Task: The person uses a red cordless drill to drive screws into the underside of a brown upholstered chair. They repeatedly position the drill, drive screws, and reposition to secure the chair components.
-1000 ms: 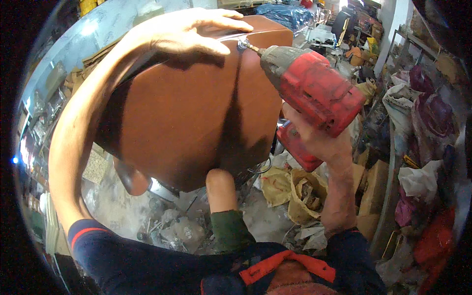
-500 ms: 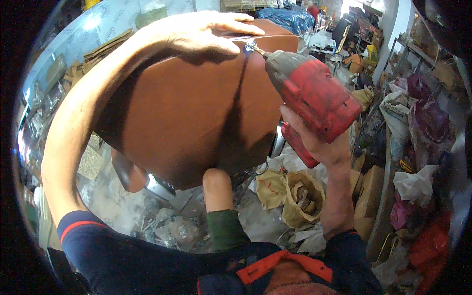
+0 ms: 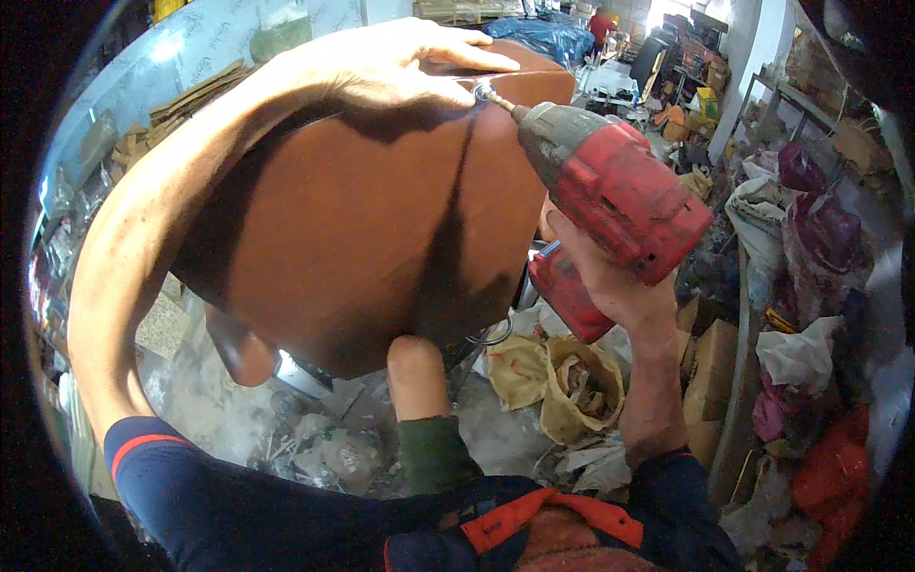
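A large brown leather-covered piece point(image 3: 362, 229), like a chair back or seat, fills the middle, tilted over my bent knee. My left hand point(image 3: 410, 67) lies across its top edge with fingers stretched out. The left thumb is close to a small shiny metal ring point(image 3: 482, 93) at that edge. A red and grey cordless power driver point(image 3: 620, 181) is in the grip of my right hand point(image 3: 615, 276), its fingers wrapped round the handle. The driver's bit points at the ring and meets it; exactly what lies under the tip is too small to tell.
My knee point(image 3: 416, 367) is against the leather piece's lower edge. An open yellowish sack point(image 3: 581, 396) stands below the driver. Cardboard point(image 3: 710, 381) and a white sack point(image 3: 758, 219) crowd the right. A blue plastic sheet point(image 3: 543, 38) lies at the back; scraps cover the floor.
The driver has shifted slightly right and down, its tip still at the ring. The leather piece has moved a little left. My left hand keeps its place on the edge.
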The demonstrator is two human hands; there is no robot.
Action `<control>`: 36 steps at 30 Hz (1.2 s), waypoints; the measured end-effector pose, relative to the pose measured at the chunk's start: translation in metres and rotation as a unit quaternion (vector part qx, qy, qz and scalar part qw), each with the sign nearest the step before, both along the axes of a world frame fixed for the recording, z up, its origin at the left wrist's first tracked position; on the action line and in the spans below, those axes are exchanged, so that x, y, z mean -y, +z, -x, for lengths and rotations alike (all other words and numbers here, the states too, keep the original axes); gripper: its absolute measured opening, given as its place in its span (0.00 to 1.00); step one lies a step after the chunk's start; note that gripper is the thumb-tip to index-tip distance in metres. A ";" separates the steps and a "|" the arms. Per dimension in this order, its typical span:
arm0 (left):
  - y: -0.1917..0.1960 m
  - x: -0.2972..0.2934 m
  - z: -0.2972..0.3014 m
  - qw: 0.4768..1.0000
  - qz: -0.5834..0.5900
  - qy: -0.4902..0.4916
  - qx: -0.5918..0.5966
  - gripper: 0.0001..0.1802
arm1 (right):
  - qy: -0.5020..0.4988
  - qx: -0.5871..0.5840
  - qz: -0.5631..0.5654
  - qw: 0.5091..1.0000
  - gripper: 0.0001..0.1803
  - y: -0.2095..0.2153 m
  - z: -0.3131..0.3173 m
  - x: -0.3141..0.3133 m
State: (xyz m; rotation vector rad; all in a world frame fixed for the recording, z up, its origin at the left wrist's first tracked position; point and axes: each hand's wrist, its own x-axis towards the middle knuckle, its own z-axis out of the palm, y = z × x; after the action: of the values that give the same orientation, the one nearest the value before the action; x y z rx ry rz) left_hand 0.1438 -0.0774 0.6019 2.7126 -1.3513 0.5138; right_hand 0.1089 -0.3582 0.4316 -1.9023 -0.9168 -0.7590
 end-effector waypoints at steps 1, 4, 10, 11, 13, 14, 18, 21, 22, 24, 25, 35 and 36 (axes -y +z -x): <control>0.001 0.000 0.003 0.999 -0.002 0.038 -0.036 0.32 | -0.009 -0.031 -0.025 0.999 0.15 -0.003 -0.001 -0.004; 0.000 -0.001 0.008 0.993 0.010 0.082 -0.084 0.33 | -0.025 -0.039 -0.042 0.998 0.15 -0.017 -0.005 -0.014; 0.006 0.007 0.018 0.998 0.022 0.046 -0.032 0.32 | -0.092 0.146 0.097 0.980 0.20 -0.046 0.016 0.008; 0.006 0.012 0.023 0.997 0.030 0.063 -0.028 0.32 | -0.101 0.139 0.110 0.979 0.21 -0.049 0.022 0.009; 0.004 0.023 0.035 0.993 0.035 0.112 -0.008 0.33 | -0.020 0.048 0.041 0.998 0.21 -0.052 0.025 0.010; -0.001 0.029 0.041 0.986 0.003 0.125 0.114 0.30 | 0.013 0.003 0.013 1.000 0.21 -0.053 0.026 0.010; -0.063 0.054 0.062 0.930 0.002 0.115 0.349 0.27 | 0.012 0.035 0.017 0.999 0.21 -0.058 0.027 0.005; -0.082 0.056 0.055 0.875 0.103 0.157 0.446 0.29 | -0.103 0.224 0.051 0.968 0.20 -0.065 0.023 -0.001; -0.091 0.059 0.054 0.860 0.125 0.167 0.466 0.28 | -0.138 0.273 0.058 0.950 0.20 -0.068 0.020 -0.002; -0.100 0.062 0.055 0.833 0.177 0.216 0.478 0.27 | -0.090 0.242 0.011 0.966 0.19 -0.073 0.010 -0.004; -0.103 0.064 0.056 0.828 0.193 0.232 0.472 0.26 | -0.074 0.201 0.006 0.977 0.18 -0.076 0.005 -0.005; -0.133 0.104 0.059 0.716 0.652 0.198 -0.149 0.16 | -0.117 0.252 -0.013 0.961 0.22 -0.091 -0.025 -0.029; -0.133 0.107 0.052 0.641 0.735 0.037 -0.219 0.21 | -0.125 0.259 0.007 0.958 0.23 -0.088 -0.025 -0.028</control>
State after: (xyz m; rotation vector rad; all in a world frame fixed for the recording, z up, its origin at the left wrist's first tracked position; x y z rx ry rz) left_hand 0.0922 -0.1842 0.4685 1.2910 -0.2581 0.5179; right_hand 0.1338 -0.3300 0.3437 -1.8844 -0.9980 -1.4550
